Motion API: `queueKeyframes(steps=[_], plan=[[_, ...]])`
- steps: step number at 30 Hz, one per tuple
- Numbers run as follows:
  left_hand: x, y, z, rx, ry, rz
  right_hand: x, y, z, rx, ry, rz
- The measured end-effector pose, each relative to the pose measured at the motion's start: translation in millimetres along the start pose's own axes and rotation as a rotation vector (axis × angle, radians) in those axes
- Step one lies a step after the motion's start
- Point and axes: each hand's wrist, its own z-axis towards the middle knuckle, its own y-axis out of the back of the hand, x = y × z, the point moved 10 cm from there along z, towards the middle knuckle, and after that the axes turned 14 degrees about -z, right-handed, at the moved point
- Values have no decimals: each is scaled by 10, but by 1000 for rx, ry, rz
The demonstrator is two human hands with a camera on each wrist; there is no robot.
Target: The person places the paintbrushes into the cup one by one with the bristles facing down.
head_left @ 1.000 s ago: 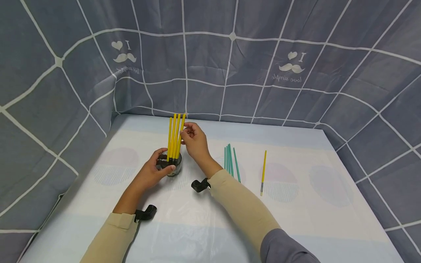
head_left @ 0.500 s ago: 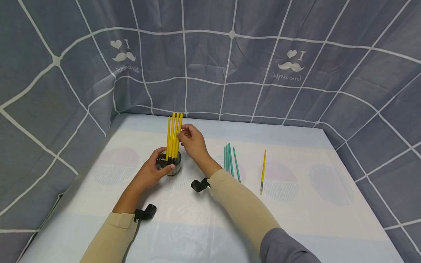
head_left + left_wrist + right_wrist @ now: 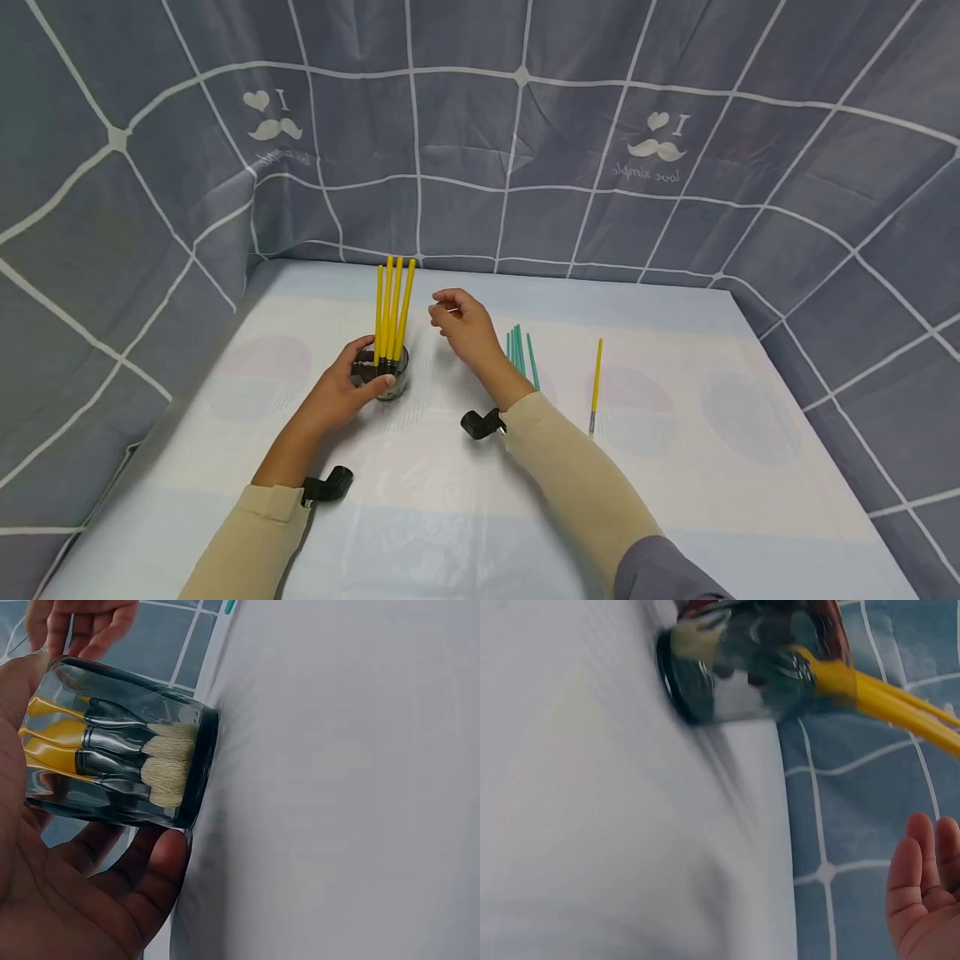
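Observation:
A small clear glass jar stands on the table with several yellow paintbrushes upright in it, bristles down. My left hand grips the jar from its left side, fingers curled round it. My right hand hovers just right of the brush handles, fingers loosely curled and holding nothing; its fingers show in the right wrist view, apart from the jar. Several green brushes lie right of that hand. One yellow brush lies alone further right.
The table wears a pale cloth with faint round prints. A grey checked curtain closes off the back and both sides. Small black cameras sit on the left wrist and the right wrist.
My right hand has let go of the yellow brushes and drawn back to the right. The brushes now stand on their own in the jar. The left hand keeps its grip.

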Motion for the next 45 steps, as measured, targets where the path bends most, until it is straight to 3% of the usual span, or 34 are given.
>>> queueKeyframes(steps=[21,45], plan=[[37,47,-16,8,37,13,-703,934,-402,-65,-159,-78],[8,-3,7,19,22,-7,-1350,1945,-932,-170,-404,-339]])
